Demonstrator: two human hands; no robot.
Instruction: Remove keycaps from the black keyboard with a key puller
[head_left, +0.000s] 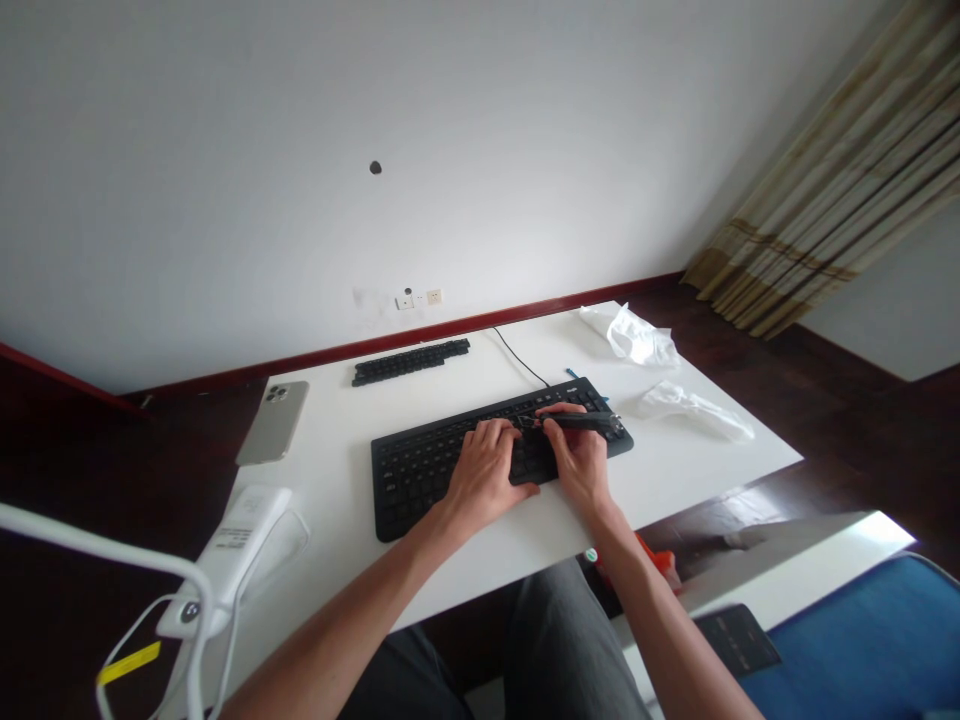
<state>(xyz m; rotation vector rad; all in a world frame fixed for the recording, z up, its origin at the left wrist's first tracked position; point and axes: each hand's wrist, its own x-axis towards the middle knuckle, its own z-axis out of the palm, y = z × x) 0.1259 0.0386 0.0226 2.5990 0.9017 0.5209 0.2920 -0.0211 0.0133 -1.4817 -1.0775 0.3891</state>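
Observation:
A black keyboard (420,470) lies at a slant on the white table, its cable running back toward the wall. My left hand (484,470) rests over its middle, fingers bent onto the keys and thumb stretched out along the front edge. In my right hand (581,465) is a slim black-handled tool (585,420), held nearly level above the keyboard's right part. Its thin tip points left, close to my left fingertips; its exact kind does not show. Behind the keyboard, several black keycaps (409,362) sit in neat rows on the table.
A phone (276,422) lies at the table's left, near a white power strip (238,545) and a white curved tube (112,548). Crumpled clear plastic wraps (634,338) lie at the right. A small blue stick (572,373) shows behind the keyboard. A blue seat (862,640) stands at lower right.

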